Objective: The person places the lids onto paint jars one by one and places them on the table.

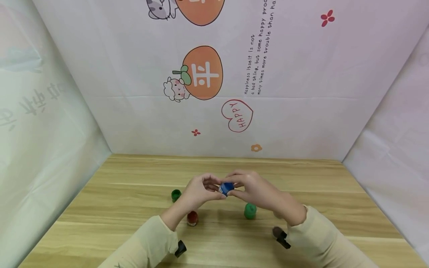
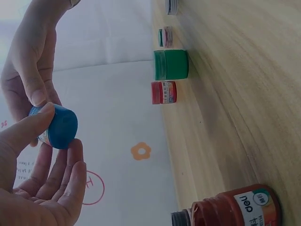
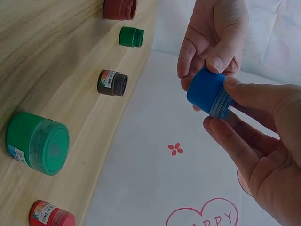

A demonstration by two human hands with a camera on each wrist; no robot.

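Observation:
Both hands hold a small blue paint jar [image 1: 226, 188] up over the wooden table. My left hand [image 1: 198, 190] pinches the jar's body from the left, its thumb lying along the side in the left wrist view. From the right, my right hand [image 1: 253, 190] grips the ribbed, see-through cap end with thumb and fingers. In the right wrist view the blue jar [image 3: 207, 92] is tilted, the cap end toward the right hand [image 3: 268, 136]. The left hand's fingers [image 2: 70, 181] curl beneath the jar in the left wrist view.
Several paint jars stand on the table: a dark green one [image 1: 175, 195], a reddish-brown one [image 1: 192, 218] near the left forearm, a larger green one [image 1: 250, 211] below the right hand. A red jar [image 3: 51, 214] and dark brown jar [image 3: 113, 82] show too. A printed white sheet [image 1: 285, 123] rises behind.

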